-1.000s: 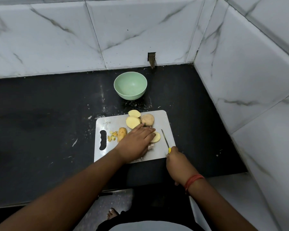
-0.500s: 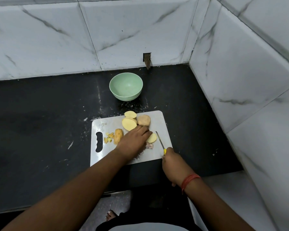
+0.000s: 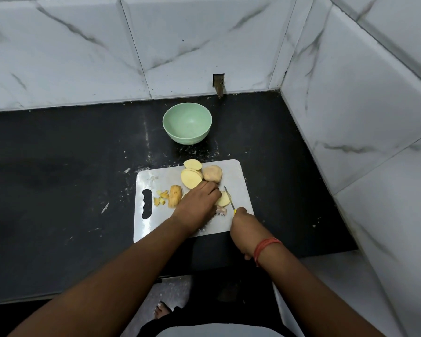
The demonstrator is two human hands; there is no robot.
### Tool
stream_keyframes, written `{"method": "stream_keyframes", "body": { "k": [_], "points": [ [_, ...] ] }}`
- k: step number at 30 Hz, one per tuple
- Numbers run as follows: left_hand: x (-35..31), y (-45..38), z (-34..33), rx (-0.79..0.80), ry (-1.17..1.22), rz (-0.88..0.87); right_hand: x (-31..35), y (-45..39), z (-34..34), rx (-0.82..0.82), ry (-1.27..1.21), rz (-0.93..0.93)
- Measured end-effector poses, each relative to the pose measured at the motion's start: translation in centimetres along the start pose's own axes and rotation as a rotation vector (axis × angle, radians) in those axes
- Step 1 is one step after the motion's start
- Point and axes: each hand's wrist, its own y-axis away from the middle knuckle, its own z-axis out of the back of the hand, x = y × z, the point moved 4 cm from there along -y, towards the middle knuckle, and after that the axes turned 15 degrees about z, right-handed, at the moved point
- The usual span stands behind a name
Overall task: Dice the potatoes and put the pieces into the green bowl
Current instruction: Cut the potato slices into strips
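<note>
Dicing on the cutting board (image 3: pixel 238 190): left hand (image 3: pixel 199 203), fingers curled, pins a potato slice (image 3: pixel 223 199); right hand (image 3: pixel 244 227) has a closed grip on the knife (image 3: pixel 229 197) just beside it. Fingertips belong tucked clear of the blade; the green bowl (image 3: pixel 187 127) waits empty on the table behind the board

Bare forearms, red-orange thread band (image 3: pixel 267 246) on right wrist, bare foot (image 3: pixel 162 310)
</note>
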Motion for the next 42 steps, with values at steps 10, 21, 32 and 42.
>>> {"method": "stream_keyframes", "body": {
  "k": [10, 21, 32, 42],
  "points": [
    [-0.3, 0.2, -0.4, -0.032, 0.029, 0.036, -3.4, 3.3, -3.8, -0.009, -0.039, 0.076],
    [0.9, 1.0, 0.0, 0.022, 0.018, 0.051, -0.6, 1.2, -0.5, -0.07, -0.006, 0.054],
    [0.2, 1.1, 0.0, -0.063, 0.012, 0.086, 0.0, 0.5, -1.3, 0.034, 0.02, 0.003],
    [0.2, 1.5, -0.5, -0.08, 0.016, 0.09, -3.0, 3.9, -2.9, -0.029, -0.067, 0.066]
  ]
}}
